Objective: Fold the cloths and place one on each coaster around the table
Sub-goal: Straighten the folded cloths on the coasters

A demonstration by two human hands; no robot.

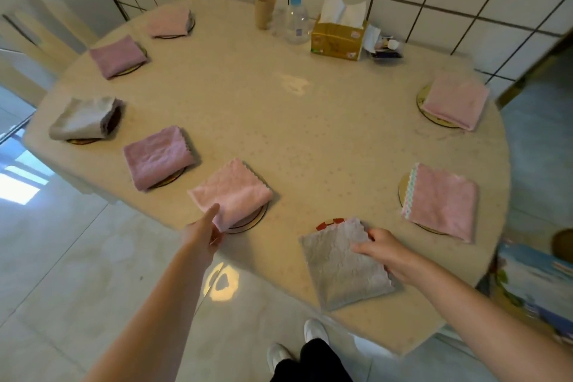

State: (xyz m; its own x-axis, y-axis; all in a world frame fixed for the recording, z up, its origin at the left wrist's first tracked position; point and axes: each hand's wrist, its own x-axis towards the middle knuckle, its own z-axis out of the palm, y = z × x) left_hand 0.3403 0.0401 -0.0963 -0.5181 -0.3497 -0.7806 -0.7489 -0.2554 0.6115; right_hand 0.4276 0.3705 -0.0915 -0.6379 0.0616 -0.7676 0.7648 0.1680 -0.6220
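Observation:
A folded grey cloth [341, 270] lies at the near table edge, mostly covering a red-rimmed coaster [329, 223]. My right hand [383, 250] rests on its right side with the fingers pinching the cloth's edge. My left hand [203, 234] touches the near corner of a folded light pink cloth [232, 191] that sits on a round coaster [251, 220]. Several more folded cloths sit on coasters around the rim: a mauve one [156, 156], a grey one [82, 118], a pink one with a trimmed edge [440, 201].
At the back by the tiled wall stand a tissue box [338, 39], a clear pump bottle [297, 22], a brown cup [264, 11] and a small tray of items [386, 48]. The beige table [294, 133] drops off near my feet.

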